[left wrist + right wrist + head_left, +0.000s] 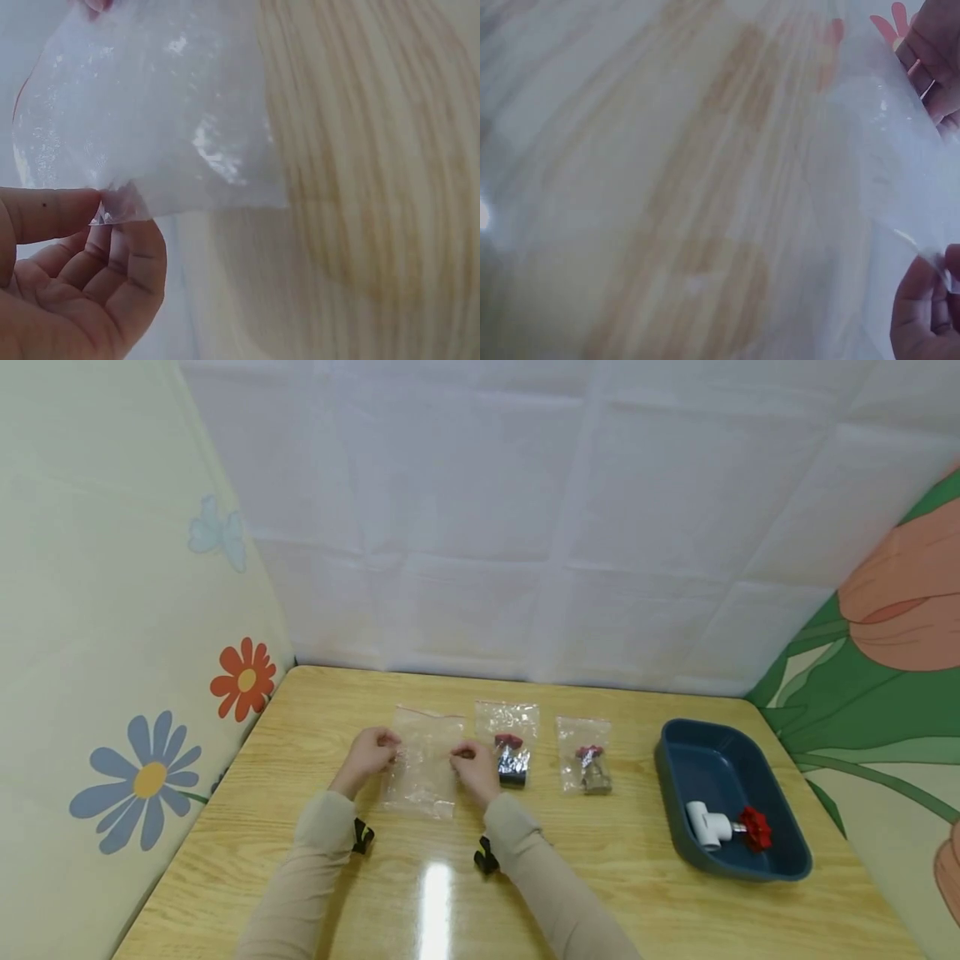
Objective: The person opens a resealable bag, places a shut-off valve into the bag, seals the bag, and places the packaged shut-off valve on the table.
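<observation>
Between both hands is a clear zip bag (pixel 426 768) with a red line along its far edge; nothing shows inside it. My left hand (pixel 369 753) pinches the bag's left side; in the left wrist view the thumb (pixel 52 214) presses the plastic (pixel 172 112) against curled fingers. On the opposite side, my right hand (pixel 476 767) pinches the bag's right edge, and the right wrist view has this hand (pixel 926 307) at the lower right corner. Just right of it lies a zip bag (pixel 525 718) holding a valve with a red handle (pixel 508 741) and a dark body.
Farther right lies another zip bag (pixel 570 731) with a red-handled metal valve (pixel 595 774). A dark blue tray (pixel 701 735) at the right holds a white tee-shaped valve (pixel 707 827) with a red handwheel (pixel 754 829). The wooden table (pixel 600 893) meets a white cloth wall behind.
</observation>
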The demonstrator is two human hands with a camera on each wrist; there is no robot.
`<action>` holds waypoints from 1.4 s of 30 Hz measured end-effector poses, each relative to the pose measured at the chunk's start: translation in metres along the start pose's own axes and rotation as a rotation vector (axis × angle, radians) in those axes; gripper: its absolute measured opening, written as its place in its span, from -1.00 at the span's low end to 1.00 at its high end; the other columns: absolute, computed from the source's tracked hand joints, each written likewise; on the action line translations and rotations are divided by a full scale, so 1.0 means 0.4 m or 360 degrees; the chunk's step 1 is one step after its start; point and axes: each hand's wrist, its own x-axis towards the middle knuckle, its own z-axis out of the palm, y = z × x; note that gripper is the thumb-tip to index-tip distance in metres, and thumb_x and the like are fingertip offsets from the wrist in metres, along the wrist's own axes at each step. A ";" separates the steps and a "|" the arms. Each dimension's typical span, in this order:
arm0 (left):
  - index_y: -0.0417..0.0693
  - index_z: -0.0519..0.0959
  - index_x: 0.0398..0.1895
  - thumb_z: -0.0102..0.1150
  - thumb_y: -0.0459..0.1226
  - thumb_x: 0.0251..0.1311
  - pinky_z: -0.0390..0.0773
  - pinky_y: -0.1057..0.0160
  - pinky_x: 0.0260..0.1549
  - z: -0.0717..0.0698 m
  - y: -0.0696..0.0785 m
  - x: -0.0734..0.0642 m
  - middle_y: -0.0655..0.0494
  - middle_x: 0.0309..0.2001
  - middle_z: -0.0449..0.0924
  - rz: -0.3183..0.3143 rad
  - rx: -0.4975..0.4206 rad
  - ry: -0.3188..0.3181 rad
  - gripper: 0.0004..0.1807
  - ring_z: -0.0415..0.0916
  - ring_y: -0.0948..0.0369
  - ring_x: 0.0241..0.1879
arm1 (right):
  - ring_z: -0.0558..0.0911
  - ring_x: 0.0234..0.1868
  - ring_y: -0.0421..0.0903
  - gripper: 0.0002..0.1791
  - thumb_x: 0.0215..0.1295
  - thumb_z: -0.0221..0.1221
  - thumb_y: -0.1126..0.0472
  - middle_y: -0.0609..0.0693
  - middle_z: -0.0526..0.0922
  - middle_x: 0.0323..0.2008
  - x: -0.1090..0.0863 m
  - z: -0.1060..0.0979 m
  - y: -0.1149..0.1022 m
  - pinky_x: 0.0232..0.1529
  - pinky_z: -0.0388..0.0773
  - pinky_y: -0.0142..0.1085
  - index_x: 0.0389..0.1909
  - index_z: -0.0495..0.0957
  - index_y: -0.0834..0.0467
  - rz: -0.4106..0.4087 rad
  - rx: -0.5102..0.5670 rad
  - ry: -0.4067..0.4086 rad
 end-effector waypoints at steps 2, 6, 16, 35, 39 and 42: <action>-0.43 0.45 -0.22 -0.05 -0.58 0.09 0.48 0.35 -0.61 0.004 0.008 -0.005 -0.12 -0.39 0.49 0.0041 0.0001 0.0013 -0.83 0.45 0.21 -0.52 | 0.48 -0.54 -0.19 -0.89 0.00 0.16 0.47 0.09 0.57 -0.49 -0.004 -0.015 -0.008 -0.50 0.51 -0.37 -0.39 0.55 0.36 0.0006 -0.0032 -0.0003; -0.43 0.45 -0.23 0.01 -0.55 0.11 0.49 0.33 -0.58 0.015 0.024 -0.021 -0.15 -0.38 0.51 0.0148 0.0024 0.0034 -0.85 0.48 0.15 -0.48 | 0.51 -0.51 -0.17 -0.86 -0.02 0.17 0.48 0.09 0.58 -0.48 -0.009 -0.044 -0.023 -0.46 0.53 -0.35 -0.37 0.56 0.35 -0.0017 -0.0100 -0.0017; -0.41 0.49 -0.27 0.09 -0.52 0.10 0.51 0.30 -0.55 0.053 0.066 -0.062 -0.11 -0.41 0.55 0.0367 0.0045 0.0029 -0.88 0.50 0.12 -0.46 | 0.56 -0.45 -0.11 -0.92 0.00 0.21 0.47 0.11 0.60 -0.46 -0.032 -0.126 -0.043 -0.44 0.54 -0.36 -0.42 0.57 0.35 -0.0240 -0.0284 -0.0044; -0.19 0.49 -0.46 0.14 -0.51 0.07 0.52 0.31 -0.47 0.159 0.096 -0.136 0.12 -0.48 0.52 0.0651 0.0169 -0.0036 -0.91 0.49 0.20 -0.44 | 0.52 -0.50 -0.14 -0.92 0.03 0.21 0.47 0.09 0.58 -0.48 -0.093 -0.270 -0.022 -0.45 0.53 -0.35 -0.41 0.54 0.38 -0.0242 -0.0198 -0.0091; -0.21 0.50 -0.44 0.13 -0.51 0.07 0.53 0.32 -0.43 0.174 0.100 -0.146 0.12 -0.46 0.53 0.0673 0.0166 -0.0070 -0.93 0.50 0.20 -0.41 | 0.54 -0.48 -0.11 -0.94 0.03 0.18 0.49 0.14 0.57 -0.46 -0.105 -0.293 -0.014 -0.41 0.55 -0.34 -0.42 0.52 0.40 -0.0261 -0.0123 -0.0134; -0.23 0.50 -0.44 0.13 -0.52 0.06 0.53 0.31 -0.40 0.183 0.104 -0.152 0.11 -0.45 0.53 0.0722 0.0160 -0.0068 -0.93 0.50 0.19 -0.40 | 0.54 -0.46 -0.12 -0.93 0.03 0.17 0.53 0.16 0.57 -0.44 -0.114 -0.309 -0.012 -0.38 0.55 -0.34 -0.41 0.52 0.40 -0.0298 -0.0089 -0.0173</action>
